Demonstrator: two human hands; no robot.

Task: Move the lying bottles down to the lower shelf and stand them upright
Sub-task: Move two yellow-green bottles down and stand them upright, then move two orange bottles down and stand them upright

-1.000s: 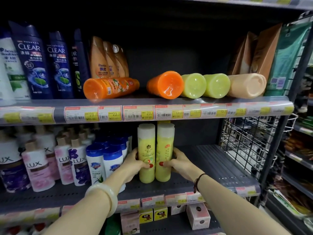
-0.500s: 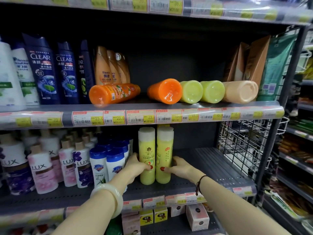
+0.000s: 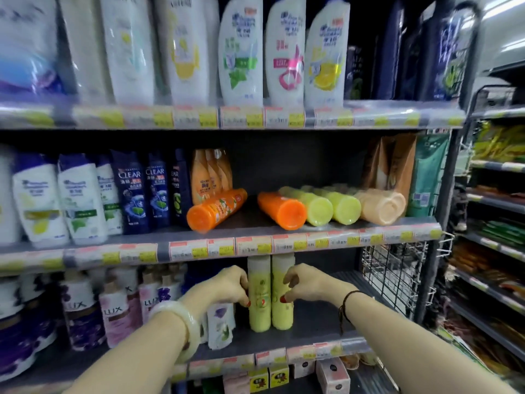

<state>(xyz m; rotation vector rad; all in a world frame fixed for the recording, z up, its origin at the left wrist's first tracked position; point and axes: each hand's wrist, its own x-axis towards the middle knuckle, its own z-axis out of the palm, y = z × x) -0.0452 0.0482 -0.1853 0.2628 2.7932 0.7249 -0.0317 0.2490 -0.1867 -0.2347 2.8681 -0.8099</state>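
Two yellow bottles stand upright side by side on the lower shelf [image 3: 315, 332]. My left hand [image 3: 227, 285] has its fingertips on the left yellow bottle [image 3: 259, 317]. My right hand [image 3: 308, 282] holds the right yellow bottle [image 3: 282, 315] with thumb and fingers. On the middle shelf [image 3: 250, 223] several bottles lie on their sides: an orange bottle [image 3: 216, 211], a second orange bottle [image 3: 284, 211], two yellow-green bottles [image 3: 316, 209] [image 3: 343, 207] and a peach bottle [image 3: 380, 204].
Pink and purple LUX bottles [image 3: 113, 314] crowd the lower shelf left of my hands. Dark blue CLEAR bottles [image 3: 130, 191] and white shampoo bottles stand on the middle shelf's left. A wire basket [image 3: 392, 274] hangs at the right. Small boxes [image 3: 332, 375] sit below.
The view has tilted upward, bringing the top shelf of white bottles into sight. My hands have slid from the lower part of the two yellow bottles to their middle.
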